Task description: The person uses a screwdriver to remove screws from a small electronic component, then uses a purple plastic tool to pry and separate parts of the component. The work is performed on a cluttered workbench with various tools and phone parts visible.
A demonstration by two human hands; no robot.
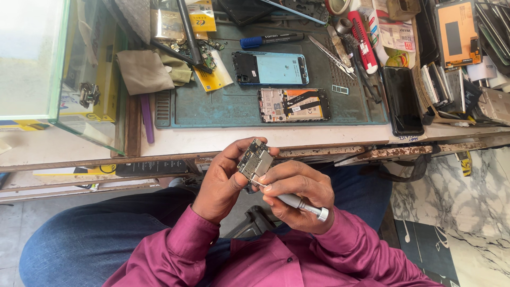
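My left hand (222, 183) holds a small phone circuit board (255, 160) upright in front of my chest, below the bench edge. My right hand (297, 194) grips a silver-handled screwdriver (297, 203), its tip resting against the lower edge of the board. On the blue-green work mat (223, 109) above lie an opened phone frame with orange flex cables (294, 104) and a light blue phone back shell (271, 68).
A blue marker (271, 39), tweezers (332, 55), a red tool (364, 34) and a black phone (403, 101) lie around the mat. A glass case (58, 69) stands at the left. Stacked phone parts (457, 85) crowd the right. Marble floor shows at the lower right.
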